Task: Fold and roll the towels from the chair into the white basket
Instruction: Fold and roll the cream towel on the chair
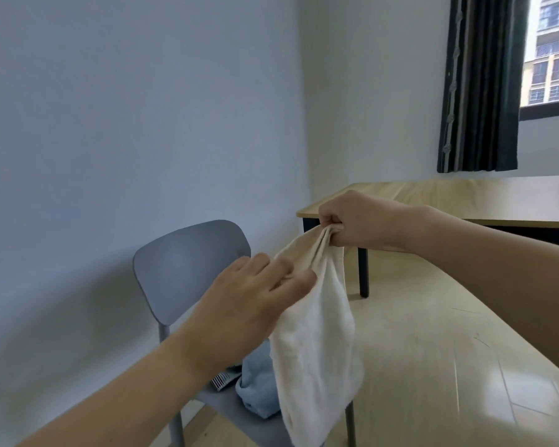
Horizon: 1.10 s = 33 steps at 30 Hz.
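Your right hand (pixel 352 221) is pinching the limp, light cream towel (pixel 317 333) by its bunched top; your left hand (pixel 255 295), fingers straight, is touching its edge above the chair (pixel 188 262).

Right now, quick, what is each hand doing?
Left hand: open, fingers straight, reaching to the cream cloth towel.
Right hand: closed, gripping the towel's bunched top edge.

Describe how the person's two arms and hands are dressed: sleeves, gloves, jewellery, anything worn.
Both forearms are bare as far as the frame shows; no sleeve reaches into view. The left hand and right hand wear no gloves, and no ring, watch or bracelet is visible on the fingers or wrists. The left hand is slightly blurred.
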Tool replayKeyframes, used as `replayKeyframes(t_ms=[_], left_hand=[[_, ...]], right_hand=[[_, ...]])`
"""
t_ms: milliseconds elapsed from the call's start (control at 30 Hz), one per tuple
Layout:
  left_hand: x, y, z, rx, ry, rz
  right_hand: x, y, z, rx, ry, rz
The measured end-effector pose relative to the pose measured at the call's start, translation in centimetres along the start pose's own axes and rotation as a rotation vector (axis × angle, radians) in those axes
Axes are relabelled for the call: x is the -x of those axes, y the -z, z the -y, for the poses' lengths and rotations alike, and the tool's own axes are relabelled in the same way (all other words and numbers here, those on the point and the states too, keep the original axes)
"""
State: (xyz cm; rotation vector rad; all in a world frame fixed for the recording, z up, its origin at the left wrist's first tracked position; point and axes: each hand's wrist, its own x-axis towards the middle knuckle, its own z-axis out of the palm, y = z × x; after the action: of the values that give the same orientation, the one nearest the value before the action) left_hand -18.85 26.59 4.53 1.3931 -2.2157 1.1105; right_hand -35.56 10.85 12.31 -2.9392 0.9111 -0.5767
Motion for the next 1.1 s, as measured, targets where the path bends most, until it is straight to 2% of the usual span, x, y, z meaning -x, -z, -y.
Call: replayKeyframes(t_ms=[267, 467, 567, 633, 733, 800, 867, 933, 1000, 1100], left_hand=[[1.1, 0.5, 2.0, 0.336, 0.315, 0.110], [0.5, 0.3, 2.9, 0.211, 0.538, 0.137], [0.1, 0.4, 3.1, 0.241, 0.590, -0.005], [-0.1, 0.5, 3.3, 0.348, 0.613, -0.061], [-0.8, -0.5, 4.3, 0.443, 0.692, 0.056], [-1.7, -2.0, 5.1, 0.364, 0.735, 0.218], [-2.7, -3.2, 5.9, 0.219, 0.745, 0.390], [-3.6, -4.1, 7.0, 0.058, 0.735, 0.445], [-4.1, -4.7, 8.8, -0.105, 0.699, 0.368], [-4.6, -4.3, 11.3, -0.241, 0.629, 0.166]], right_hand=[[0.0, 1.1, 0.2, 0.021, 0.027, 0.018], [0.4, 1.8, 0.6, -0.066, 0.028, 0.153], [0.1, 1.9, 0.9, -0.136, 0.013, 0.217], [-0.2, 1.9, 1.0, -0.173, -0.003, 0.223], [-0.9, 1.2, 0.9, -0.207, -0.035, 0.263], [-1.8, 0.1, 1.0, -0.232, -0.087, 0.312], [-3.1, -1.1, 1.3, -0.139, -0.116, 0.310], [-4.5, -2.1, 1.8, -0.040, -0.096, 0.232], [-5.6, -2.5, 2.2, -0.029, -0.092, 0.095], [-6.2, -1.9, 2.5, -0.070, -0.054, -0.119]])
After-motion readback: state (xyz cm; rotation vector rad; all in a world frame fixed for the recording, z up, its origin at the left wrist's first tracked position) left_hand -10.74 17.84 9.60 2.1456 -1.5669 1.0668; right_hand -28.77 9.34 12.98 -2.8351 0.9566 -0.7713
